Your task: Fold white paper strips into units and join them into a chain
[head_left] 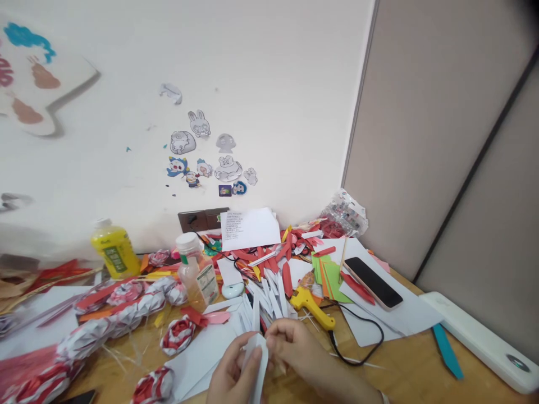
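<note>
L grip [232, 371], thumb on wht paper [263, 362]

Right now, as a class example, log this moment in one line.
left hand: holds white paper | right hand: at paper's edge | nearby: yellow glue gun, phone

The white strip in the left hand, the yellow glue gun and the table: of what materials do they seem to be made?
White strip: most likely matte paper; it looks thin, flat and straight-edged.
Yellow glue gun: probably hard plastic, from its evenly coloured, moulded-looking body.
Table: wood or wood-look laminate, judging by its brown tone; the picture cannot settle which.
</note>
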`<action>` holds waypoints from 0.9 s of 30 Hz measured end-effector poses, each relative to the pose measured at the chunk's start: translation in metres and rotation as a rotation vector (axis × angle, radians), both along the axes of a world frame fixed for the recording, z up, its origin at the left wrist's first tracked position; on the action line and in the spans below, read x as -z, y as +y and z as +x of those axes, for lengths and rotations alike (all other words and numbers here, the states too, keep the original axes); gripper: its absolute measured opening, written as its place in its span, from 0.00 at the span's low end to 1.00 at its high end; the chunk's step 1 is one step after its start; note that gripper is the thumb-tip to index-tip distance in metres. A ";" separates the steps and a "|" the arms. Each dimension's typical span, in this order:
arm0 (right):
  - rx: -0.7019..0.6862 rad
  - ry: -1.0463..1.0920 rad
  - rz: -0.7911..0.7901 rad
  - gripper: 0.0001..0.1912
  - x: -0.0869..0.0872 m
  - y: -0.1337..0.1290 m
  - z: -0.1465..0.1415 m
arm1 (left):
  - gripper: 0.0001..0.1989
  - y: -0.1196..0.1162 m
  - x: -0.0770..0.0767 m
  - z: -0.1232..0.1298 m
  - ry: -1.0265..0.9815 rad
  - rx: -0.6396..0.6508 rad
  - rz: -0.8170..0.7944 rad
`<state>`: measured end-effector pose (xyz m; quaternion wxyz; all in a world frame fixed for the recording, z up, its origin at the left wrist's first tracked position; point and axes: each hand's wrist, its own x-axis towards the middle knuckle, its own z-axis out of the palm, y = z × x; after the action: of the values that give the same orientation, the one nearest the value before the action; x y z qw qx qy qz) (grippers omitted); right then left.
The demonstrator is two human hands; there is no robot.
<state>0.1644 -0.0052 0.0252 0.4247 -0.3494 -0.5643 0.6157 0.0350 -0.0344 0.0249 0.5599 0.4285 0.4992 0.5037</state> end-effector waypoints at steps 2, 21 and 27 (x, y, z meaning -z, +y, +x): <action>0.020 0.052 -0.046 0.24 -0.001 0.000 0.000 | 0.22 -0.001 0.000 0.002 -0.034 -0.022 -0.015; 0.010 -0.049 -0.075 0.15 0.005 -0.001 -0.001 | 0.20 -0.005 0.001 -0.003 0.105 -0.002 0.041; 0.063 -0.074 -0.064 0.14 0.005 -0.001 -0.002 | 0.18 -0.001 0.001 -0.007 0.107 0.029 0.125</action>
<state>0.1619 -0.0065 0.0201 0.4111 -0.4030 -0.5483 0.6066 0.0279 -0.0355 0.0237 0.5119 0.4960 0.4897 0.5021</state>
